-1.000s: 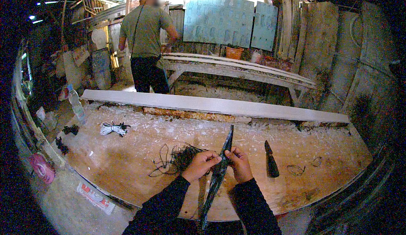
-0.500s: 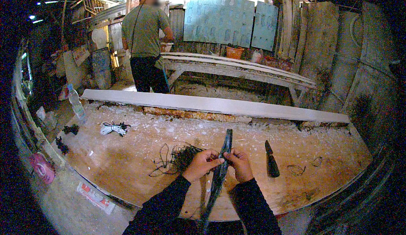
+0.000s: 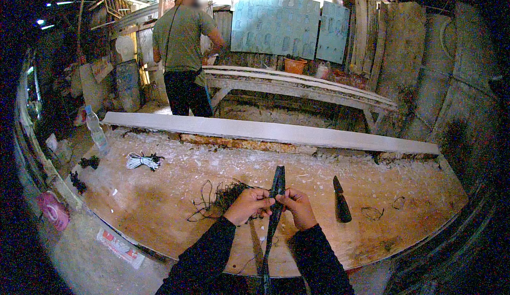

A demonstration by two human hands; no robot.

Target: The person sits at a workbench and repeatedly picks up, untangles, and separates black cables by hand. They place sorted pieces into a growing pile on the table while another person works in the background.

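Observation:
A long, thin black strip [image 3: 277, 184] runs from the wooden workbench [image 3: 159, 215] down toward me between my hands. My left hand [image 3: 248, 204] and my right hand [image 3: 297, 207] both pinch this strip at its middle, fingers closed on it, almost touching each other. Just left of my left hand lies a tangle of black wire [image 3: 220, 198]. A black-handled knife [image 3: 341, 207] lies on the bench a little right of my right hand.
A long grey plank [image 3: 265, 132] lies across the back of the bench. A white cord bundle [image 3: 142, 160] and a plastic bottle [image 3: 96, 132] are at the left. A person [image 3: 183, 50] stands with their back to me at a far bench [image 3: 297, 85].
The black strip has swung from a tilt to nearly upright, and my hands have closed in together on it. The person at the back has barely shifted.

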